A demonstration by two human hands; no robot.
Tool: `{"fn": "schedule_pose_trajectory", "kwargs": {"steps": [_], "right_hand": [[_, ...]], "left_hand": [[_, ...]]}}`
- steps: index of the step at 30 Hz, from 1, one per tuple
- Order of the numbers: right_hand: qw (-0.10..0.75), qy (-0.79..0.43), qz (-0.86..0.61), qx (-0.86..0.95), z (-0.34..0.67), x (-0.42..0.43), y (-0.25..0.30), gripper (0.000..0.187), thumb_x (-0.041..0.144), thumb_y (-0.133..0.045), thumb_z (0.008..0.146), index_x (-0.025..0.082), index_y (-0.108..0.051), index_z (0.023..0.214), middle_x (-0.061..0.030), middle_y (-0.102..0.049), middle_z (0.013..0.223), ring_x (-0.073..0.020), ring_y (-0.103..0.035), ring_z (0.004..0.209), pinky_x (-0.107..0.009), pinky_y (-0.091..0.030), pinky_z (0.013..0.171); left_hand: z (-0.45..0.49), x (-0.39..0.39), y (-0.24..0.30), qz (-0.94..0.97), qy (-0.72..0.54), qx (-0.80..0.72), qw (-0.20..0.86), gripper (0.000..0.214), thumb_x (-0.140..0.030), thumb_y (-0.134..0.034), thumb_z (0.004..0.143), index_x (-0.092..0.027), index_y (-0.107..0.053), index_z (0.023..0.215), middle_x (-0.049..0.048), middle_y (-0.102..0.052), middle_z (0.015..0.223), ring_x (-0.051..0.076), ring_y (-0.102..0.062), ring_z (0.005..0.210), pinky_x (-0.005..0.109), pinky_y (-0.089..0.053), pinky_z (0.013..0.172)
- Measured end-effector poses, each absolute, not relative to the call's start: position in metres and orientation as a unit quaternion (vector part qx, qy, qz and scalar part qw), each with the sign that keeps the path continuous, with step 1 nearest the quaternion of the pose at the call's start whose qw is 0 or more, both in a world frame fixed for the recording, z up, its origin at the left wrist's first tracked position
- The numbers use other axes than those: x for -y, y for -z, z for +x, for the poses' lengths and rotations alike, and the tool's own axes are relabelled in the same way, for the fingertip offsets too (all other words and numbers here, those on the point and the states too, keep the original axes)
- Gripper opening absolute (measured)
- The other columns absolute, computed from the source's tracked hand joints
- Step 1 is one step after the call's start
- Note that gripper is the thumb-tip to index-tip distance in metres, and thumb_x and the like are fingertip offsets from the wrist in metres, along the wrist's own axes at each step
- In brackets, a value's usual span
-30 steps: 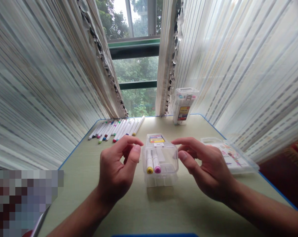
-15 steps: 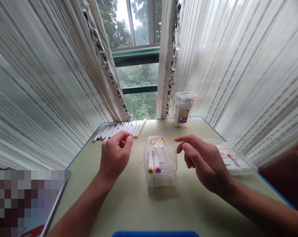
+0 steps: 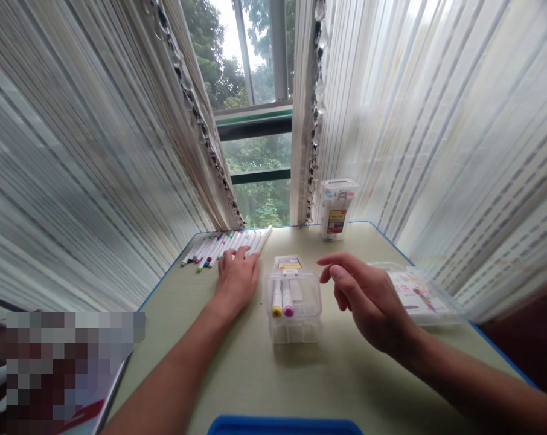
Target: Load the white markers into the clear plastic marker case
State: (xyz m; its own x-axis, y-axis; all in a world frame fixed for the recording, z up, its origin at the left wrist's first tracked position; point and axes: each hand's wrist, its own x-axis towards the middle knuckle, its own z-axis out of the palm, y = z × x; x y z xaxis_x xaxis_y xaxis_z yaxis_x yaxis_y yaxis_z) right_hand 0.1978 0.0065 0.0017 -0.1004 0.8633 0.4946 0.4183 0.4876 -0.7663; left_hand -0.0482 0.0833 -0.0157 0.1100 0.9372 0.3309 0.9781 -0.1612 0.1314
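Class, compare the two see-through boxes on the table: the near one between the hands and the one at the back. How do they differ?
The near box lies down, one end towards the viewer; the back box stands upright. The near box shows a yellow-ended marker and a pink-ended marker; the back box shows small blue and pink patches near its top. Both are see-through, with partly yellow labels.

The blue-edged surface (image 3: 241,380) is pale green. Near its far left corner, loose markers (image 3: 214,248) show white barrels and multicoloured ends. In the clear marker case (image 3: 296,332), one white marker (image 3: 277,299) ends in yellow, another marker (image 3: 288,298) in pinkish purple. Striped curtains (image 3: 413,115) are white and grey.
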Motion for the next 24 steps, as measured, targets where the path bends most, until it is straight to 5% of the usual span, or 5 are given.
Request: {"fn": "schedule_pose_trajectory", "kwargs": {"steps": [12, 20, 24], "right_hand": [[0.477, -0.205, -0.449, 0.728, 0.197, -0.004, -0.003, 0.036, 0.04, -0.044, 0.107, 0.017, -0.071, 0.109, -0.0023, -0.075, 0.079, -0.0143, -0.06, 0.051, -0.03, -0.047, 0.058], [0.469, -0.205, -0.456, 0.728, 0.198, -0.004, -0.003, 0.037, 0.042, -0.045, 0.107, 0.016, -0.071, 0.109, -0.0032, -0.073, 0.075, -0.0153, -0.059, 0.051, -0.029, -0.042, 0.052], [0.475, -0.199, -0.454, 0.728, 0.197, -0.004, -0.005, 0.035, 0.04, -0.046, 0.107, 0.016, -0.071, 0.109, -0.0027, -0.073, 0.075, -0.0146, -0.059, 0.051, -0.028, -0.043, 0.052]], "left_hand": [[-0.044, -0.083, 0.017, -0.766, 0.082, 0.629, 0.103, 0.036, -0.034, -0.067, 0.103, -0.02, -0.065, 0.136, 0.0128, -0.063, 0.145, 0.029, -0.065, 0.126, 0.054, -0.056, 0.106], [-0.049, -0.079, 0.013, -0.785, 0.086, 0.61, 0.065, 0.029, -0.035, -0.068, 0.102, -0.018, -0.07, 0.126, 0.0117, -0.067, 0.138, 0.028, -0.066, 0.124, 0.053, -0.055, 0.107], [-0.057, -0.074, 0.006, -0.786, 0.108, 0.608, 0.041, 0.023, -0.032, -0.061, 0.104, -0.016, -0.078, 0.107, 0.0092, -0.078, 0.118, 0.029, -0.067, 0.119, 0.051, -0.053, 0.107]]}}
